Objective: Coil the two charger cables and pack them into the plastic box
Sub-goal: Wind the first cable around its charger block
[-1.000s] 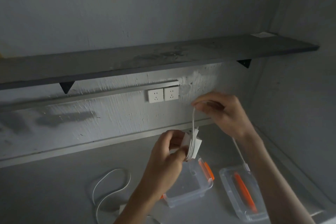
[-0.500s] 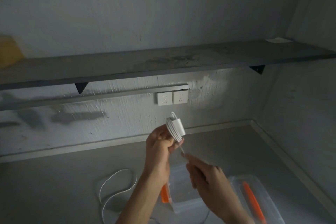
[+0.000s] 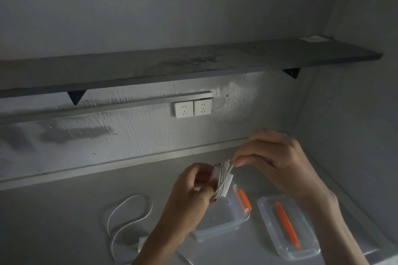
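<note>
My left hand grips a white charger with its cable wound around it, held above the counter. My right hand pinches the free end of that same cable at the top of the bundle. Below the hands stands the open clear plastic box with an orange latch. Its clear lid with an orange handle lies to the right. A second white charger cable lies loose in loops on the counter at the left, its plug partly hidden by my left forearm.
Two white wall sockets sit on the back wall under a dark shelf. A side wall closes the counter on the right.
My right hand rose from below the bundle to its upper right, laying another turn of cable. The left hand lowered the wound charger toward the box.
</note>
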{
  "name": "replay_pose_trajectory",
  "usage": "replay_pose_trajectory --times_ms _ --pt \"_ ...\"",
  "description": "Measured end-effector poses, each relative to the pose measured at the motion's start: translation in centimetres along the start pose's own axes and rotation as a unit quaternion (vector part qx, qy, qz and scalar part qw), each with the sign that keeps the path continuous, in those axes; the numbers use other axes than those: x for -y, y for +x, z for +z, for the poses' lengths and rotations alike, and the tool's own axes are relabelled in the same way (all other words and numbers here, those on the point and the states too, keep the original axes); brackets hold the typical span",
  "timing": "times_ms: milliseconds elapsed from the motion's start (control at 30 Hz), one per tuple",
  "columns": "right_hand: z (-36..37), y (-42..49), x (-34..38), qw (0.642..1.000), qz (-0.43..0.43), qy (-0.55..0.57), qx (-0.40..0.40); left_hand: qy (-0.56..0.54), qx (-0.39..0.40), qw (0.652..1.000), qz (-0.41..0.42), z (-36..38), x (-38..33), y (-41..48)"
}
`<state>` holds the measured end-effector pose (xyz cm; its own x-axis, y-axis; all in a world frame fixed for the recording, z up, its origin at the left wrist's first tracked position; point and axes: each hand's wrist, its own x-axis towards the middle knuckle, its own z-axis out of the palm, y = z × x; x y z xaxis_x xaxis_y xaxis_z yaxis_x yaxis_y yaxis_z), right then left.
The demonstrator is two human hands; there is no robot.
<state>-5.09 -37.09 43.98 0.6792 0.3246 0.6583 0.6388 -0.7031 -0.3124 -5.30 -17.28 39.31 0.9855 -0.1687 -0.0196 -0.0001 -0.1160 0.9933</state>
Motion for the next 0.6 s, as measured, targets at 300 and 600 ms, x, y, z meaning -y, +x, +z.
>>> replay_pose_trajectory --times_ms 300,600 --pt "1.7 1.0 -1.9 0.985 0.070 0.154 0.036 0.086 0.053 0.994 0.050 -0.8 -1.6 -0.9" --pt "2.8 0.4 -2.1 0.966 0.093 0.242 -0.002 0.015 0.217 0.974 -0.065 -1.5 -3.0 -0.2"
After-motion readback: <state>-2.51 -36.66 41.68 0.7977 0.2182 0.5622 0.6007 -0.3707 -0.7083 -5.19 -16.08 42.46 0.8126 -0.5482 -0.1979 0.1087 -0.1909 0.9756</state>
